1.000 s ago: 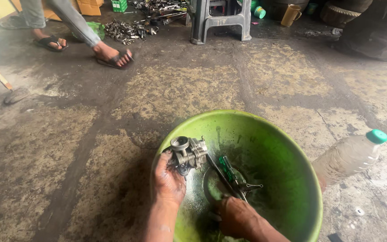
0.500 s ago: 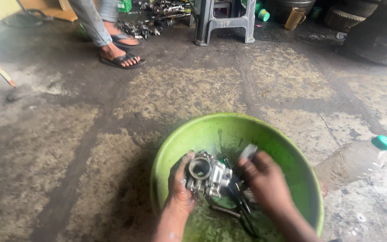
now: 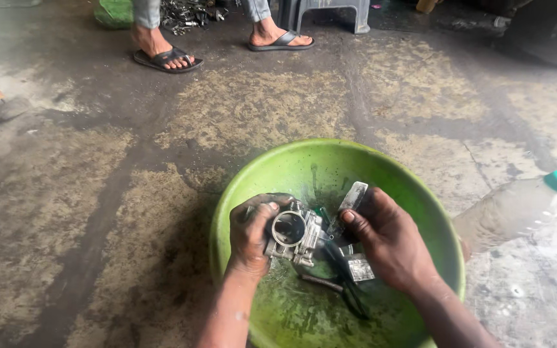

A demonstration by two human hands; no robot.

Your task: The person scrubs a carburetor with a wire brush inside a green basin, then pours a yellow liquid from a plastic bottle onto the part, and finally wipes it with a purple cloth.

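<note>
You're scrubbing the carb body point(image 3: 293, 233), left hand point(image 3: 251, 235) clamped on it, right hand point(image 3: 391, 240) gripping brush point(image 3: 351, 198) over near basin point(image 3: 420, 200); prob. needs turning next.

Open floor point(image 3: 85, 212) at 9 o'clock of basin point(image 3: 414, 193); plastic bottle point(image 3: 517, 206) blocking 3 o'clock; sandalled feet point(image 3: 166, 58) at 11.

The left hand point(image 3: 251, 235) covers the near side of the metal part point(image 3: 294, 235), so its full shape cannot be told. The right hand point(image 3: 391, 241) hides the lower end of the flat grey tool point(image 3: 351, 200). The basin point(image 3: 262, 174) runs off the bottom edge. The bystander by the stool point(image 3: 330, 11) is cut off above the ankles; only sandalled feet point(image 3: 166, 55) show. The heap of metal bits point(image 3: 188, 13) is too small to make out.
</note>
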